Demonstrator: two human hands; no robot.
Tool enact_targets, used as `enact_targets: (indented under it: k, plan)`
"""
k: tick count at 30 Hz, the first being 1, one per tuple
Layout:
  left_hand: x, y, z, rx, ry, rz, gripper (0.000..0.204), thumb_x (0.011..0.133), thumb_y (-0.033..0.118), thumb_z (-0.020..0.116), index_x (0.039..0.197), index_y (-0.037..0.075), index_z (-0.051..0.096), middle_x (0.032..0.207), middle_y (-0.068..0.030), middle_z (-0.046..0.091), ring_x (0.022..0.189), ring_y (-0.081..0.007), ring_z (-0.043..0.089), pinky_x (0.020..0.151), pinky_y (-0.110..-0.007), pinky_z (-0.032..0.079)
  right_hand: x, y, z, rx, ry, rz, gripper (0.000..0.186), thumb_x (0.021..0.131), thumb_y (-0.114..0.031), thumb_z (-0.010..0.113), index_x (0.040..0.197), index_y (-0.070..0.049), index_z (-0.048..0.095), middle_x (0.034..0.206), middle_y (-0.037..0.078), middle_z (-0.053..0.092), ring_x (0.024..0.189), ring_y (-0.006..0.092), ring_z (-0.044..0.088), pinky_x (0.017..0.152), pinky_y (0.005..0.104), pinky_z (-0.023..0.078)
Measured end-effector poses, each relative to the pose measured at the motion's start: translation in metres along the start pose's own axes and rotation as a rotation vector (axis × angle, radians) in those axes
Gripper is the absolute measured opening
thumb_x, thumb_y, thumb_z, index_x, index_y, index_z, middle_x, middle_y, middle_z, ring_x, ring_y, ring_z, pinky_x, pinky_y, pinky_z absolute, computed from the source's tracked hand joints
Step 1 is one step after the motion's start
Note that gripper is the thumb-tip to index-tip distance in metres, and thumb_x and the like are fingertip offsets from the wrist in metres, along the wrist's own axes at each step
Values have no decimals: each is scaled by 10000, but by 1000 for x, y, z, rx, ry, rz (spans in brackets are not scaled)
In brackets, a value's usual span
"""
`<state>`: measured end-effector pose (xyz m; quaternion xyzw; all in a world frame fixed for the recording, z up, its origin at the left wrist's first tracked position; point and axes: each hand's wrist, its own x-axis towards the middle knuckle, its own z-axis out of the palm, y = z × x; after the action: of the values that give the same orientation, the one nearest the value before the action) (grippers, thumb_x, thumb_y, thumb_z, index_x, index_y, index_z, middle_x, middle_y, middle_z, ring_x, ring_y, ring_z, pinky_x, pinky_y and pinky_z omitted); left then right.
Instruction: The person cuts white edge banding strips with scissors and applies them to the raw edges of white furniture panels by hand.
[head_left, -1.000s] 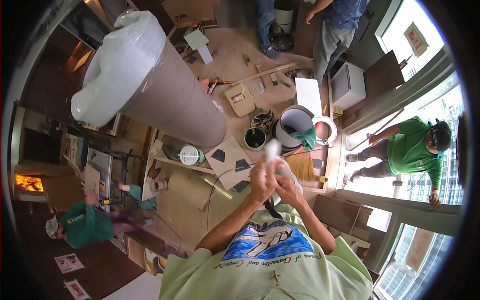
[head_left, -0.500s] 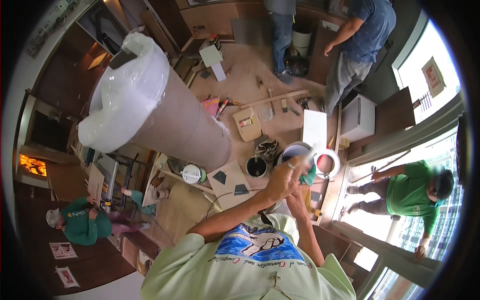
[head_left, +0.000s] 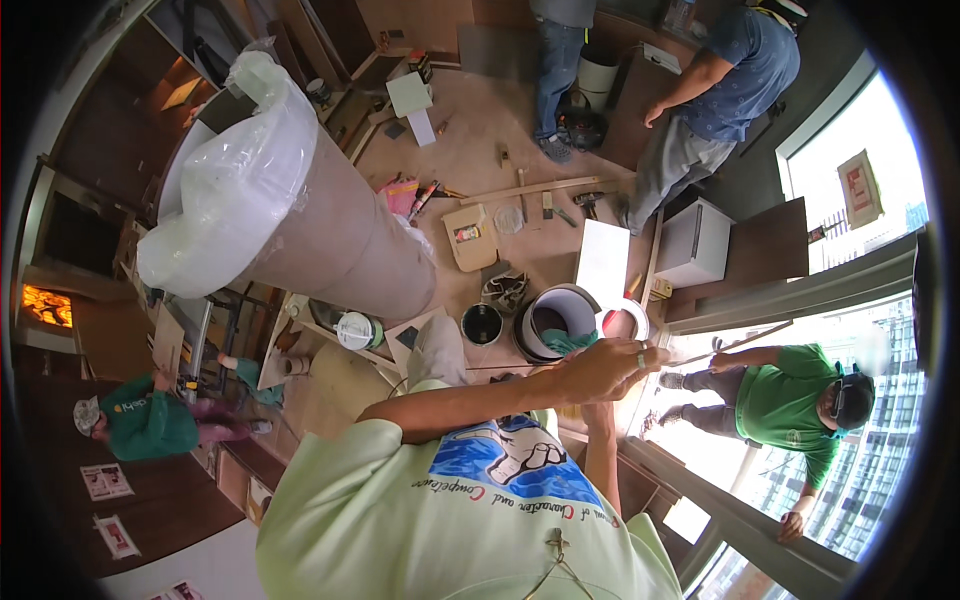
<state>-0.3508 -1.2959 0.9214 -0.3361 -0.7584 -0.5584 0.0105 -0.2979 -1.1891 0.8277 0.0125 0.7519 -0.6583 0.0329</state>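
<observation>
My left hand (head_left: 607,371), with a ring on one finger, is closed in front of my chest. Its fingertips are pinched together, and what they hold, if anything, I cannot make out. Behind it, my right forearm (head_left: 600,449) rises from below; the right hand's fingers are hidden by the left hand. Just beyond my hands stands a round bucket (head_left: 528,318) with a green cloth (head_left: 567,341) at its near rim. A white ring-shaped roll (head_left: 636,309) and a white flat panel (head_left: 602,262) lie past my fingers. To the left is a small dark-filled pail (head_left: 482,325).
A large wrapped tube (head_left: 345,235) rises at left. A lidded tub (head_left: 355,330), an opened carton (head_left: 469,237), wood strips (head_left: 540,190) and hand tools lie on the floor. Co-workers stand at the far side, at the right by the window (head_left: 855,160), and at lower left.
My hands have moved rightward and nearer my chest, away from over the bucket. The view has shifted, and my knee now shows beside the small pail.
</observation>
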Motion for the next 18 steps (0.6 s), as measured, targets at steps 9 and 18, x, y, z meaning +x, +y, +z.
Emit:
enact_targets:
  k: [9,18]
  plan:
    - [37,-31,10,-165,-49,52,283,942,120,516,1221,70,505,797,-148,659,697,-275,662,622,-361,517,17,-10,19,-19,51,51,323,935,-201,514,1161,29,524,1050,104,579,987,153,544,818,291,455]
    - [105,-79,-81,-518,-162,165,217,980,94,416,1184,20,411,743,-128,648,643,-249,670,566,-358,524,91,-24,71,-91,216,121,327,944,-215,513,1152,36,533,1036,102,589,974,150,549,814,286,454]
